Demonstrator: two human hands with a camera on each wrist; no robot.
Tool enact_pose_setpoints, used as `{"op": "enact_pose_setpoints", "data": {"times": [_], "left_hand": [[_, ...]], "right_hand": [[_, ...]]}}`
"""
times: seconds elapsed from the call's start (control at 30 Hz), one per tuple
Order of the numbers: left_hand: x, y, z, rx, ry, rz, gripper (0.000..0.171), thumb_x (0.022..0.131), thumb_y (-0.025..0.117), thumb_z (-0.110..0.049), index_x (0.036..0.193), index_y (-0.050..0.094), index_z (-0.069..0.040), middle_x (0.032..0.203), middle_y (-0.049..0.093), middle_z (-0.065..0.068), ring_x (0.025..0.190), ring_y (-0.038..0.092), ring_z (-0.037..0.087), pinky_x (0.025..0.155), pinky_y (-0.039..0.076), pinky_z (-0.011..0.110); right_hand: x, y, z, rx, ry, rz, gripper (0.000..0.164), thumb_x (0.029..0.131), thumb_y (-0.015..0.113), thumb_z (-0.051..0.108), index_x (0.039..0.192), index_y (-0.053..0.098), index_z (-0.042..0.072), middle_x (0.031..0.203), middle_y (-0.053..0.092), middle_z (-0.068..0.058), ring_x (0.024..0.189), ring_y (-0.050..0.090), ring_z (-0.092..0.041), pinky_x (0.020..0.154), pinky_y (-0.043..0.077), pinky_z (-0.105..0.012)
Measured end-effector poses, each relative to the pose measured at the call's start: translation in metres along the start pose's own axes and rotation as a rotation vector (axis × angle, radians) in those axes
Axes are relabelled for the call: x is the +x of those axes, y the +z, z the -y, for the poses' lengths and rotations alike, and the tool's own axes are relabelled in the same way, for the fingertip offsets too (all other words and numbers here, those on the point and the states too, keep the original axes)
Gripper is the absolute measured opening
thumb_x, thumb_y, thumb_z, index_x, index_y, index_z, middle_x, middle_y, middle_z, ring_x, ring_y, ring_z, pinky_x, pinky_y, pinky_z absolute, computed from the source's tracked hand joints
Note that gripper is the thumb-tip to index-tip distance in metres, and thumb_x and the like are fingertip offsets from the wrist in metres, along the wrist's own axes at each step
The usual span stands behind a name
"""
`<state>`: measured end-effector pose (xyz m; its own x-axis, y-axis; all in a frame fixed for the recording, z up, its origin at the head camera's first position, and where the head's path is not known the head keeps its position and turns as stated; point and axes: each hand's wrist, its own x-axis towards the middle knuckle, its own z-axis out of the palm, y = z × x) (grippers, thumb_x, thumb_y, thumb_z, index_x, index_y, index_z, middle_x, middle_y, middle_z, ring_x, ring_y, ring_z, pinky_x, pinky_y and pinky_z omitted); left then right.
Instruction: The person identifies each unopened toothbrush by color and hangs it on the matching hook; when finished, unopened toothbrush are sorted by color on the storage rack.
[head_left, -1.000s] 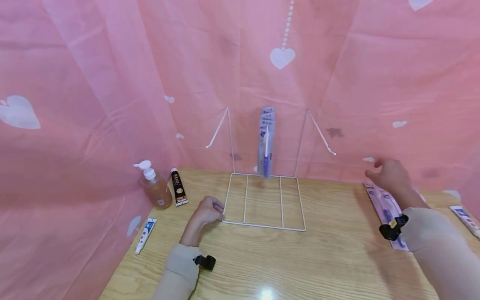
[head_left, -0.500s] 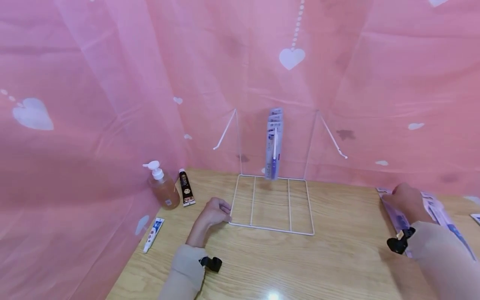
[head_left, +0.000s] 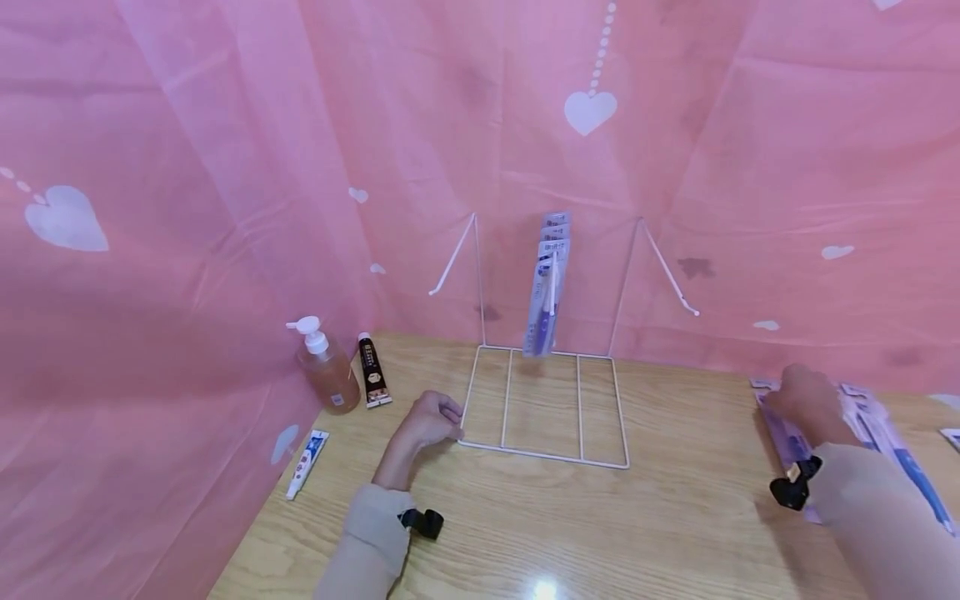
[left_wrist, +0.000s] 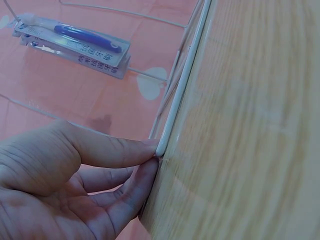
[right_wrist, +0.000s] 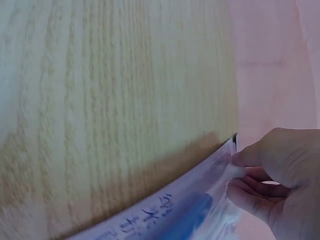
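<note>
A white wire rack stands on the table, and my left hand pinches its front left corner between thumb and fingers. From its middle hook hang several packaged toothbrushes, their lower ends leaning left. Far to the right, my right hand is over more packaged toothbrushes lying on the table. In the right wrist view, thumb and fingers pinch the end of one packaged toothbrush with a blue handle. Part of that pack is hidden by the hand and sleeve. Another packaged toothbrush lies just right of the hand.
On the left stand a pump bottle and, beside it, a black toothpaste tube. A white toothpaste tube lies nearer. Another tube is cut off at the right edge. Pink cloth hangs behind the table.
My right hand has come down from above the packs and now grips one of them. The hanging packs have swung slightly to the left at the bottom. The left hand stays on the rack corner.
</note>
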<state>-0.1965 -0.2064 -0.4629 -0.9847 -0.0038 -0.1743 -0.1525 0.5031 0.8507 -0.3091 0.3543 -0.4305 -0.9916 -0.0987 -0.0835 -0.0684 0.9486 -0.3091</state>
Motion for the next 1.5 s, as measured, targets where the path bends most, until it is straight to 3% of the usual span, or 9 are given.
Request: {"op": "enact_pose_setpoints", "data": {"times": [0.2, 0.43, 0.63, 0.83, 1.0, 1.27, 1.5], "left_hand": [[-0.001, 0.000, -0.002, 0.008, -0.001, -0.003, 0.032, 0.069, 0.081, 0.007, 0.098, 0.068, 0.003, 0.087, 0.063, 0.009, 0.081, 0.060, 0.022, 0.075, 0.053, 0.032], [-0.002, 0.000, -0.004, 0.014, 0.011, -0.008, 0.033, 0.068, 0.081, 0.007, 0.098, 0.068, 0.004, 0.087, 0.063, 0.009, 0.080, 0.060, 0.022, 0.075, 0.053, 0.032], [-0.002, 0.000, -0.002, 0.015, 0.009, -0.018, 0.034, 0.067, 0.080, 0.008, 0.098, 0.068, 0.004, 0.086, 0.064, 0.009, 0.080, 0.060, 0.021, 0.075, 0.053, 0.032], [-0.004, 0.001, -0.002, 0.007, 0.008, -0.018, 0.033, 0.066, 0.079, 0.010, 0.097, 0.068, 0.005, 0.085, 0.064, 0.009, 0.078, 0.060, 0.021, 0.074, 0.054, 0.031], [-0.005, 0.001, -0.002, 0.010, 0.020, -0.012, 0.032, 0.066, 0.079, 0.010, 0.095, 0.067, 0.005, 0.084, 0.064, 0.009, 0.078, 0.060, 0.021, 0.074, 0.054, 0.031], [-0.005, 0.002, -0.003, 0.012, 0.016, -0.007, 0.031, 0.067, 0.079, 0.010, 0.095, 0.068, 0.005, 0.084, 0.064, 0.009, 0.078, 0.060, 0.021, 0.073, 0.053, 0.031], [-0.005, 0.004, -0.004, 0.009, 0.001, -0.011, 0.031, 0.067, 0.079, 0.009, 0.096, 0.067, 0.004, 0.085, 0.063, 0.009, 0.079, 0.060, 0.022, 0.074, 0.054, 0.032]], "right_hand": [[0.001, -0.010, 0.011, 0.003, -0.061, -0.062, 0.026, 0.078, 0.062, 0.010, 0.062, 0.041, 0.009, 0.059, 0.039, -0.003, 0.052, 0.041, -0.021, 0.046, 0.032, -0.033], [-0.003, -0.028, 0.028, -0.027, -0.171, -0.233, 0.032, 0.078, 0.055, 0.008, 0.054, 0.035, 0.014, 0.050, 0.036, 0.002, 0.045, 0.038, -0.019, 0.043, 0.028, -0.033], [-0.015, -0.044, 0.048, -0.042, -0.213, -0.342, 0.034, 0.084, 0.053, 0.008, 0.055, 0.035, 0.012, 0.051, 0.037, -0.002, 0.045, 0.038, -0.021, 0.045, 0.027, -0.034], [-0.040, -0.061, 0.077, 0.004, -0.213, -0.385, 0.031, 0.094, 0.055, 0.010, 0.067, 0.051, -0.004, 0.056, 0.047, -0.009, 0.046, 0.043, -0.022, 0.044, 0.033, -0.034], [-0.063, -0.074, 0.101, 0.016, -0.237, -0.477, 0.027, 0.095, 0.057, 0.010, 0.082, 0.060, -0.014, 0.064, 0.055, -0.018, 0.050, 0.047, -0.025, 0.044, 0.035, -0.032], [-0.101, -0.091, 0.137, 0.036, -0.276, -0.622, 0.029, 0.095, 0.060, 0.013, 0.096, 0.062, -0.016, 0.080, 0.057, -0.026, 0.064, 0.052, -0.034, 0.049, 0.037, -0.029], [-0.129, -0.099, 0.165, 0.060, -0.415, -0.804, 0.025, 0.092, 0.064, 0.014, 0.094, 0.066, -0.011, 0.080, 0.061, -0.022, 0.065, 0.056, -0.033, 0.054, 0.030, -0.012]]}}
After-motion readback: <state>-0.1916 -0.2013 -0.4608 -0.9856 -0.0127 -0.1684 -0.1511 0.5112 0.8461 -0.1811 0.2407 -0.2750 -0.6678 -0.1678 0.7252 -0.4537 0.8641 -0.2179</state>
